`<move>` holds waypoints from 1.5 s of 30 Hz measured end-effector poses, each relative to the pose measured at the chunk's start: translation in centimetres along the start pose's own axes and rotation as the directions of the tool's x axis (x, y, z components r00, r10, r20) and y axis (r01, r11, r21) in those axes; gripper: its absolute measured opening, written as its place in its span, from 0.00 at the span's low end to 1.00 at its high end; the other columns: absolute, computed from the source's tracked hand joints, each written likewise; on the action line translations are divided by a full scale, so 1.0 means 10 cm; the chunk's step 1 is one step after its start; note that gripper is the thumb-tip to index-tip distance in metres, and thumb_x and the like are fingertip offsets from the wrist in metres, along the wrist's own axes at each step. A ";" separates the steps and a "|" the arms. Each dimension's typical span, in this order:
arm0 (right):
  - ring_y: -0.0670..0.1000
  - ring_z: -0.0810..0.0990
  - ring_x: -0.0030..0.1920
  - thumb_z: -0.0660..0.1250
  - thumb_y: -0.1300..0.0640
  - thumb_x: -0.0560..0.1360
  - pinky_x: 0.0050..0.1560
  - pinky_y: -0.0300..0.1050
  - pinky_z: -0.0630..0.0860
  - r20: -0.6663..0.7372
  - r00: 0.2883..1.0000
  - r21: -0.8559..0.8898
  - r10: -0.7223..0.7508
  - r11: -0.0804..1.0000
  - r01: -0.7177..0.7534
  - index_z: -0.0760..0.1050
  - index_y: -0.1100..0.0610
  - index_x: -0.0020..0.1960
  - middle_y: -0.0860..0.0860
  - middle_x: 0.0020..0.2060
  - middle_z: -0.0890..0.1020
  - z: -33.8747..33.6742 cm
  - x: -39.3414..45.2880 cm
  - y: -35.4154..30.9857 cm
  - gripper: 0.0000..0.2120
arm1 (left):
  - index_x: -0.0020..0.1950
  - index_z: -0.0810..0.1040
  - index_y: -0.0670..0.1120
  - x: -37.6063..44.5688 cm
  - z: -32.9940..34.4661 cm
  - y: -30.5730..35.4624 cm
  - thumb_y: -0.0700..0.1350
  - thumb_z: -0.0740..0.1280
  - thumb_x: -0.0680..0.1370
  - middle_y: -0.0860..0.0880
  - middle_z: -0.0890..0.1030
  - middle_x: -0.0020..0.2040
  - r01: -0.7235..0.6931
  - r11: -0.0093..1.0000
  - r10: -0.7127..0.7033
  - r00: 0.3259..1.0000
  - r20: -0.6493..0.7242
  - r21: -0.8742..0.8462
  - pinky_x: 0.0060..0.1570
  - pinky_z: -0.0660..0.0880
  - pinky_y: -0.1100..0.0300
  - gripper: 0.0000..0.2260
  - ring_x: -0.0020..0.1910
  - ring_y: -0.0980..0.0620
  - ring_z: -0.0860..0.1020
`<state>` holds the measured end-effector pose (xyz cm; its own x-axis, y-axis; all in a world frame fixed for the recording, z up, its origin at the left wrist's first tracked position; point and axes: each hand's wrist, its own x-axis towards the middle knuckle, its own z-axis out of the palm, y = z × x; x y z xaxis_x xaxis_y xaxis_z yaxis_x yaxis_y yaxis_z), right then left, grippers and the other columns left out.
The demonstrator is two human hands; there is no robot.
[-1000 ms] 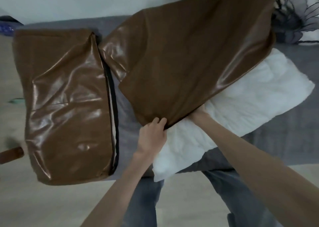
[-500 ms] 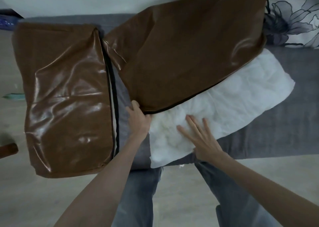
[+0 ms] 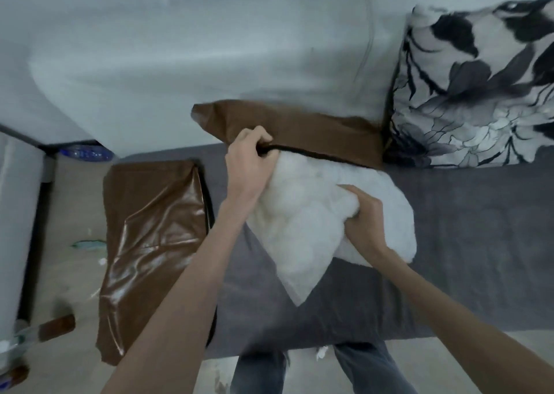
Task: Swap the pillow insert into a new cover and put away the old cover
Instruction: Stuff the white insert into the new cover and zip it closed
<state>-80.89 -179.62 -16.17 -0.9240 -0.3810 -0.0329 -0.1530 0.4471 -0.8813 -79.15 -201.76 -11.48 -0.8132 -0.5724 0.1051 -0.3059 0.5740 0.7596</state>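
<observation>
A white fluffy pillow insert (image 3: 302,222) lies on the grey sofa seat, its far end at the dark-edged opening of a brown leather-look cover (image 3: 314,131) that leans against the sofa back. My left hand (image 3: 247,166) grips the edge of that cover's opening. My right hand (image 3: 364,222) clutches the insert's near side, fingers dug into the filling. A second brown cover (image 3: 153,243) lies flat on the seat's left end, hanging over the front edge.
A black-and-white floral cushion (image 3: 473,91) leans on the sofa back at right. The grey sofa seat (image 3: 467,243) stretches to the right. My jeans-clad legs (image 3: 299,369) stand at the seat's front edge. Small scraps and a wooden leg (image 3: 57,327) are on the floor at left.
The brown cover went from draped over the insert to bunched at the sofa back. My left hand took hold of its opening. My right hand closed on the insert, which now lies mostly bare.
</observation>
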 end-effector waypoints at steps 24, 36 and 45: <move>0.54 0.69 0.62 0.57 0.70 0.73 0.62 0.49 0.68 -0.254 0.607 0.272 0.753 0.657 -0.703 0.54 0.58 0.74 0.52 0.64 0.68 -1.86 0.54 1.67 0.31 | 0.73 0.68 0.46 -0.25 2.68 0.37 0.42 0.62 0.78 0.45 0.72 0.70 0.231 0.949 -0.315 0.726 0.612 0.214 0.68 0.66 0.51 0.22 0.70 0.44 0.69; 0.56 0.65 0.68 0.65 0.62 0.72 0.65 0.55 0.67 -0.039 0.922 -0.438 0.384 0.823 -0.362 0.71 0.54 0.66 0.53 0.66 0.69 -1.87 1.88 2.55 0.22 | 0.68 0.64 0.48 0.34 3.79 0.44 0.44 0.66 0.72 0.45 0.69 0.61 -0.250 0.848 -0.069 0.822 0.565 0.467 0.47 0.74 0.51 0.25 0.58 0.44 0.68; 0.58 0.71 0.66 0.66 0.36 0.68 0.62 0.52 0.66 0.202 0.840 -0.706 0.503 0.669 -0.231 0.65 0.55 0.67 0.55 0.64 0.74 -1.59 2.48 3.17 0.36 | 0.71 0.65 0.45 1.05 4.27 0.48 0.44 0.69 0.74 0.42 0.77 0.57 -0.339 0.715 -0.045 0.851 0.524 0.612 0.44 0.74 0.50 0.26 0.53 0.39 0.79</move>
<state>-114.23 -162.07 -37.44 -0.7824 -0.2587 -0.5665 -0.1364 0.9587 -0.2494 -110.33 -180.04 -34.13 -0.9375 -0.2057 -0.2807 -0.2455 0.9626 0.1147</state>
